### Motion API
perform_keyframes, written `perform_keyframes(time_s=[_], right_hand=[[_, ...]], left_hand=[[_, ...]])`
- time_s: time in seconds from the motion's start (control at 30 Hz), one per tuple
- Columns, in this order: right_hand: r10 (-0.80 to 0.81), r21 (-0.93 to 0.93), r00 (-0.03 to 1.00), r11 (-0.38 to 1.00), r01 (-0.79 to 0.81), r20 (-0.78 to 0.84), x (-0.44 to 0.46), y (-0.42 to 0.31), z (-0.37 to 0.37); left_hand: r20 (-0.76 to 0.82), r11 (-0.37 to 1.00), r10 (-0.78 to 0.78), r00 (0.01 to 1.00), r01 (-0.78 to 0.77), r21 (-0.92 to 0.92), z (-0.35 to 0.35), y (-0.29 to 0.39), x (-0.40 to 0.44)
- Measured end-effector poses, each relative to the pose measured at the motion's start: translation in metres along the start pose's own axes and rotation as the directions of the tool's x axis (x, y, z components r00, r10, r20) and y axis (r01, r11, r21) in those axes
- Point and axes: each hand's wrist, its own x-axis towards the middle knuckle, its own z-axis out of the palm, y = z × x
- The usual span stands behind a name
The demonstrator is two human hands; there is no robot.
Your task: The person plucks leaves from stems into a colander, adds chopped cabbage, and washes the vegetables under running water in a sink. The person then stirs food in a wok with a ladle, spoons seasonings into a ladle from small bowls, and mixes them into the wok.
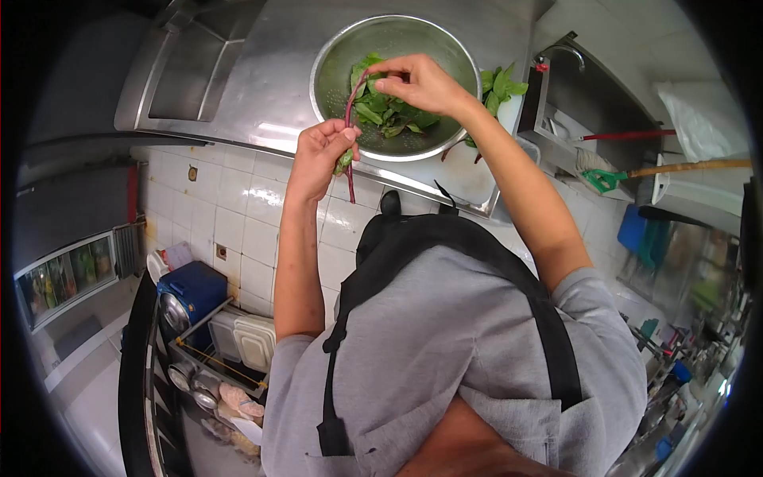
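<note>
A long reddish-purple stem [350,111] of a leafy green runs between my two hands. My left hand [322,155] is closed on its lower part, just outside the colander's near left rim, and a small green leaf [343,164] shows below the fingers. My right hand [421,83] reaches over the metal colander [413,38] and pinches the stem's upper end between thumb and finger. Loose green leaves [389,111] lie in the bottom of the colander, partly hidden by my right hand.
More leafy stems [501,89] lie right of the colander, by a white cutting board [473,176]. The steel counter [270,79] has a sink basin [191,79] at left. A faucet [568,52] and a green brush [604,180] are at right.
</note>
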Motion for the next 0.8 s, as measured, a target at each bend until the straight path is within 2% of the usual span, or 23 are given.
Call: perform_keyframes(time_s=[0.1, 0.13, 0.2, 0.27, 0.3, 0.33, 0.37, 0.4, 0.43, 0.47, 0.5, 0.57, 0.63, 0.7, 0.73, 0.77, 0.8], right_hand=[[0.082, -0.066, 0.996, 0.994, -0.083, -0.027, 0.001, 0.004, -0.001], [-0.065, -0.238, 0.992, 0.971, 0.039, -0.104, 0.0, 0.008, 0.001], [-0.369, -0.584, 0.916, 0.783, 0.214, -0.16, -0.005, 0.024, 0.008], [-0.216, -0.605, 0.954, 0.795, 0.048, -0.208, -0.005, 0.058, 0.017], [-0.14, -0.612, 0.961, 0.79, -0.038, -0.24, -0.005, 0.077, 0.018], [0.021, -0.601, 0.987, 0.791, -0.114, -0.159, -0.006, 0.082, 0.012], [0.075, -0.477, 0.986, 0.868, -0.137, -0.148, -0.015, 0.088, 0.006], [0.127, -0.338, 0.983, 0.927, -0.165, -0.129, -0.031, 0.068, 0.0], [0.172, -0.193, 0.979, 0.963, -0.19, -0.107, -0.045, 0.047, -0.008], [0.309, 0.125, 0.947, 0.947, -0.296, -0.093, -0.058, 0.034, -0.015], [0.248, 0.202, 0.954, 0.956, -0.213, -0.167, -0.074, 0.027, -0.019], [0.134, 0.327, 0.938, 0.945, -0.024, -0.319, -0.108, 0.022, -0.032], [0.248, 0.172, 0.858, 0.967, -0.189, -0.451, -0.148, 0.033, -0.057], [0.521, 0.405, 0.674, 0.849, -0.34, -0.524, -0.19, 0.056, -0.082], [0.58, 0.419, 0.604, 0.814, -0.402, -0.547, -0.211, 0.076, -0.094], [0.633, 0.436, 0.526, 0.774, -0.459, -0.568, -0.23, 0.101, -0.104], [0.554, 0.198, 0.572, 0.801, -0.566, -0.605, -0.249, 0.13, -0.108]], left_hand=[[0.028, 1.0, 0.017, 0.999, -0.016, -0.021, 0.009, 0.001, 0.007], [0.028, 1.0, 0.026, 0.999, -0.026, 0.001, 0.013, 0.0, 0.01], [0.02, 0.998, 0.004, 1.0, -0.005, 0.063, 0.021, 0.0, 0.014], [0.002, 0.987, -0.059, 0.998, 0.058, 0.152, 0.025, 0.001, 0.014], [-0.029, 0.989, -0.014, 0.999, 0.018, 0.148, 0.028, 0.0, 0.014], [-0.058, 0.989, 0.038, 0.998, -0.029, 0.146, 0.029, -0.002, 0.016], [-0.092, 0.987, 0.081, 0.992, -0.067, 0.145, 0.031, -0.003, 0.017], [-0.111, 0.981, 0.056, 0.992, -0.034, 0.194, 0.035, 0.003, 0.019], [-0.094, 0.965, 0.129, 0.987, -0.103, 0.241, 0.047, 0.004, 0.027], [-0.077, 0.944, 0.197, 0.977, -0.168, 0.284, 0.068, 0.002, 0.034], [-0.064, 0.917, 0.267, 0.962, -0.233, 0.325, 0.09, -0.001, 0.041], [0.155, 0.896, 0.268, 0.951, -0.305, 0.322, 0.142, -0.007, 0.054], [0.334, 0.91, 0.251, 0.908, -0.339, 0.238, 0.19, -0.03, 0.056], [0.379, 0.765, 0.107, 0.919, -0.319, 0.559, 0.216, -0.058, 0.062], [0.381, 0.65, 0.033, 0.924, -0.309, 0.694, 0.224, -0.075, 0.066], [0.343, 0.561, 0.059, 0.938, -0.315, 0.766, 0.23, -0.092, 0.072], [0.304, 0.466, 0.09, 0.949, -0.309, 0.829, 0.235, -0.111, 0.081]])
